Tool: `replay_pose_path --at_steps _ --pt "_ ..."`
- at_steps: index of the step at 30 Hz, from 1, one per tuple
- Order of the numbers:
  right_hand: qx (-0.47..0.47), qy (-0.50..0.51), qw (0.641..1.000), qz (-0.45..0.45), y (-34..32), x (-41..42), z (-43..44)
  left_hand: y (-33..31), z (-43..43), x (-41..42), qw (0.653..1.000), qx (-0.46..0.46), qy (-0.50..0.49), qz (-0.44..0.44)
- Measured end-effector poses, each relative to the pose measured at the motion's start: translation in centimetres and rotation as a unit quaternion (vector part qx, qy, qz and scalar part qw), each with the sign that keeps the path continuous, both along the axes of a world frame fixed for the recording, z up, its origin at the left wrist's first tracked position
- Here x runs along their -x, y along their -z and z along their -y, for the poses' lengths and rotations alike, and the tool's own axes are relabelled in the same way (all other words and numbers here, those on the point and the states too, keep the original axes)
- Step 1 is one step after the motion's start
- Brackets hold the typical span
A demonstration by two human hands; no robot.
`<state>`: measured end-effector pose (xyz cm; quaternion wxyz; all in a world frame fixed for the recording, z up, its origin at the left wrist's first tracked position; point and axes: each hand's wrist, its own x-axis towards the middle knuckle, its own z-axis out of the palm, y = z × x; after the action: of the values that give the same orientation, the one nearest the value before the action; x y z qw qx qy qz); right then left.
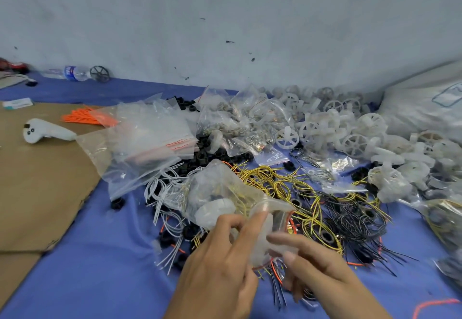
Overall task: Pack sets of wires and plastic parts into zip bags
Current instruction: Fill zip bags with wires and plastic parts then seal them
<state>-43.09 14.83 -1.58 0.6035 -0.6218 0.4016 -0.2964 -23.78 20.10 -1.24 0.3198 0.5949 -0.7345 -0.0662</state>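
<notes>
Held at centre, above blue cloth (100, 256): clear plastic zip bag (220, 188) containing white plastic wheel part (215, 210) and yellow wire, mouth toward 5 o'clock. Pinched at near mouth edge by left hand (220, 261), fingers curled; pinched at opposite edge by right hand (322, 271), forefinger and thumb. At 3 o'clock of bag: tangle of loose yellow and black wires (312, 193). At 1 o'clock: heap of white plastic wheels (350, 128). At 10 o'clock: stack of empty clear bags (150, 131).
</notes>
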Motion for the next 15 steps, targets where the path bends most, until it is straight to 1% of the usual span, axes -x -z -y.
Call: replay_pose_path --at_steps 2,3,5,7,9,11,13,15 --pt "0.016 0.0 1.0 -0.003 0.0 -1.7 0.2 0.0 -0.3 0.0 1.0 -0.006 0.002 0.01" --pt "0.018 -0.003 1.0 0.012 0.0 -2.4 0.3 -0.1 -0.4 0.0 1.0 -0.009 0.004 0.013" --pt "0.028 -0.033 0.998 0.045 0.2 -3.8 0.6 0.0 -0.6 0.0 1.0 -0.012 0.006 0.01" --pt "0.047 -0.067 0.996 0.038 0.3 -4.9 0.9 0.2 -0.6 0.0 1.0 -0.01 0.004 0.008" --pt "0.065 -0.061 0.996 0.004 0.7 -5.2 1.1 0.6 -0.7 -0.1 1.0 -0.009 0.004 0.017" --pt "0.103 -0.026 0.993 -0.046 1.1 -4.7 1.2 1.1 -1.1 -0.3 0.999 -0.003 0.008 0.04" --pt "0.154 0.004 0.984 -0.088 1.4 -3.5 1.3 1.6 -1.4 -0.8 0.998 0.008 0.01 0.061" --pt "0.22 0.065 0.966 -0.124 1.3 -2.3 1.2 2.2 -1.5 -1.5 0.996 0.031 0.002 0.087"
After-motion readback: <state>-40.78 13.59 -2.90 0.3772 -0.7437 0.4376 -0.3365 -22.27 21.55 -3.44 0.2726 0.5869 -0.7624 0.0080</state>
